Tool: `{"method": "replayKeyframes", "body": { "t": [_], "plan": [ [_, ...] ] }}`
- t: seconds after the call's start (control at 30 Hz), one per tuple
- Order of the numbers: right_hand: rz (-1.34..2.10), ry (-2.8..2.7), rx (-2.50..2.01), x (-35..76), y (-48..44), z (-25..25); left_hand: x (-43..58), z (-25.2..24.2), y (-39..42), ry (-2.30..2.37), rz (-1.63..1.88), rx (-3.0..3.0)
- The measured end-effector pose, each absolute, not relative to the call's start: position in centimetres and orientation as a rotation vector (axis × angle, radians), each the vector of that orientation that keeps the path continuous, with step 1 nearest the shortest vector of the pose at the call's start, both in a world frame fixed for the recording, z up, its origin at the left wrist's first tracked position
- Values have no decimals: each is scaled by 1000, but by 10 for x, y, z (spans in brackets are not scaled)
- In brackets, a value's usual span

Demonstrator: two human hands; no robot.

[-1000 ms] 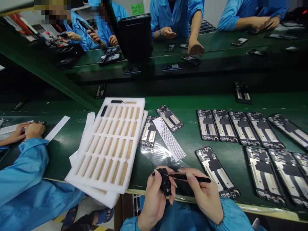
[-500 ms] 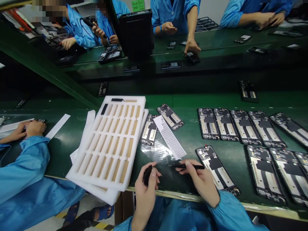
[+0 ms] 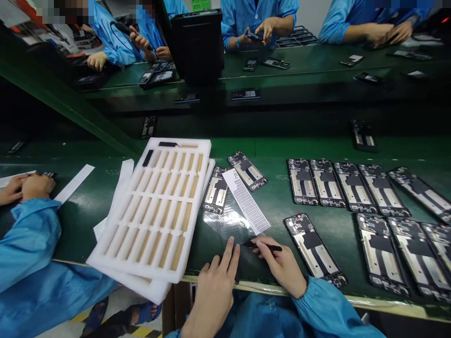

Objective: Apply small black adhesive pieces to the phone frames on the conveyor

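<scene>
My left hand [image 3: 215, 284] is palm down at the table's front edge, fingers stretched towards the tweezers' tip. A bit of something black [image 3: 237, 280] shows beside it; the rest is hidden beneath the hand. My right hand [image 3: 278, 265] is closed around black tweezers [image 3: 269, 246], whose tip points left, close to my left fingertips. Just beyond lie a clear plastic sheet [image 3: 230, 220] and a white strip with rows of black dots [image 3: 246, 202]. One opened phone [image 3: 314, 249] lies to the right of my right hand.
A white foam tray [image 3: 169, 199] with long slots, stacked on another, stands left. Two opened phones [image 3: 215, 190] lie by the dotted strip. Several more phones [image 3: 329, 183] form rows at right. A co-worker's hands [image 3: 37, 185] are at far left; other people work across the bench.
My left hand has turned from holding a black piece upright to palm down with fingers extended. The tweezers have shifted left. Across the bench, a co-worker has lifted a phone.
</scene>
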State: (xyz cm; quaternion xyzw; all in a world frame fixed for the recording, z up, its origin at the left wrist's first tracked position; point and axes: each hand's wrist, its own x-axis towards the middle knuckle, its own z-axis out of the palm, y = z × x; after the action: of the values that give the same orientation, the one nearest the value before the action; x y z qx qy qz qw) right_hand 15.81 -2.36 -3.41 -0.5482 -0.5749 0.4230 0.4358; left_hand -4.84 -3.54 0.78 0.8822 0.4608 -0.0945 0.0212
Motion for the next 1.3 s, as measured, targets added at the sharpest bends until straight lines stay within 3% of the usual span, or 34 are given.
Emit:
{"method": "replayKeyframes", "body": {
  "t": [0.6,0.7,0.83,1.0,1.3],
  "plan": [
    [1094,-1429,-1362,160,-24,-36,-49,3,-34,1410,-220,2617],
    [1118,-1350,-1360,160,-23,-32,-49,3,-35,1459,120,2320],
    [1105,-1183,-1349,163,-24,-4,-43,17,-29,1512,760,1332],
    [1027,-1263,-1217,168,-30,40,-32,51,-20,946,773,534],
    [1008,-1310,-1151,172,-36,52,-20,64,-17,734,812,512]
  ]
}}
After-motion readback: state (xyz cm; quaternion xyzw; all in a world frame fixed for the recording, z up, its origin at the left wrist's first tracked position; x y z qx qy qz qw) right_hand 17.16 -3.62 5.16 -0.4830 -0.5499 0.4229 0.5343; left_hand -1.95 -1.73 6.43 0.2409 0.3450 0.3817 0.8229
